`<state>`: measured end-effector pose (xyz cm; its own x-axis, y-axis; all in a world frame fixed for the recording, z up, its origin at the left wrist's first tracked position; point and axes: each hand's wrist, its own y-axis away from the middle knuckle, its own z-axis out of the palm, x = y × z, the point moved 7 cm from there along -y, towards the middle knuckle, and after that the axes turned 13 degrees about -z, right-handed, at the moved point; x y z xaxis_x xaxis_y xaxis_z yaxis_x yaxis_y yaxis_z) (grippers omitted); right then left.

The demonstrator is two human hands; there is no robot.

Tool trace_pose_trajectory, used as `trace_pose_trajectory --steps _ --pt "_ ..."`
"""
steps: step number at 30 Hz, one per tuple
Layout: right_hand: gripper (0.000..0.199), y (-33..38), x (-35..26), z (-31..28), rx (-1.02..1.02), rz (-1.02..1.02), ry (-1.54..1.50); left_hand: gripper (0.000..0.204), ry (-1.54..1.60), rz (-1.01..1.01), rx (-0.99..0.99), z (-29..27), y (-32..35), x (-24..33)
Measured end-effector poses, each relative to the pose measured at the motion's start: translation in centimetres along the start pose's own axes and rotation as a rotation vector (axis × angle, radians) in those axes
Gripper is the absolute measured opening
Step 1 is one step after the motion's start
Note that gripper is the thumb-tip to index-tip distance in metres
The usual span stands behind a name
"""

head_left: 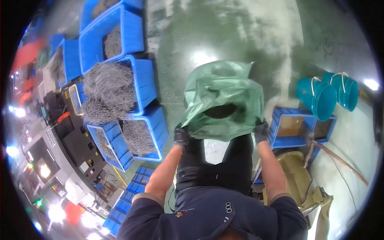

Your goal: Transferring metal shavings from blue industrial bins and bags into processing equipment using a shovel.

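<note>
Hands gloved in black, both clamped on a green plastic bag (222, 100): left hand (182, 137) at one side of the mouth, right hand (261, 131) at the other, bag held open in front of the body above the green floor (224, 32). Judged mid-carry or ready for filling; next likely needs steady, even grip. Dark contents inside hard to make out. Blue crates (138, 86) of grey wire scrap to the left; teal buckets (328, 96) right.
</note>
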<state>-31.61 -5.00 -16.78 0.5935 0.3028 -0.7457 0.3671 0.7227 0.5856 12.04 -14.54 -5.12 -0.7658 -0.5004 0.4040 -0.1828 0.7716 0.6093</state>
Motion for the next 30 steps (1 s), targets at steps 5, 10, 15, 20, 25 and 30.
trace_pose_trajectory --steps 5,10,15,20,25,30 --pt "0.045 3.2 -6.3 10.8 -0.145 0.112 -0.049 0.023 0.333 -0.26 0.009 -8.5 1.0 3.2" --pt "0.015 10.3 -28.1 35.3 -0.409 -0.562 0.993 0.029 1.01 -0.411 0.001 -24.0 2.7 8.7" --pt "0.016 12.1 -35.5 47.1 -0.585 -0.952 1.211 0.031 1.071 -0.208 -0.06 -26.8 -3.0 8.9" --pt "0.016 11.1 -39.0 54.2 -0.553 -0.812 0.946 0.025 1.149 -0.102 -0.042 -36.3 -4.0 13.1" --pt "0.021 3.7 -41.7 61.3 -0.718 -1.204 1.126 0.026 1.152 -0.291 0.052 -45.5 -7.6 17.9" --pt "0.019 -5.3 -38.6 64.5 -0.8 -0.057 0.181 0.026 1.213 -0.405 0.222 -50.0 -9.2 23.3"
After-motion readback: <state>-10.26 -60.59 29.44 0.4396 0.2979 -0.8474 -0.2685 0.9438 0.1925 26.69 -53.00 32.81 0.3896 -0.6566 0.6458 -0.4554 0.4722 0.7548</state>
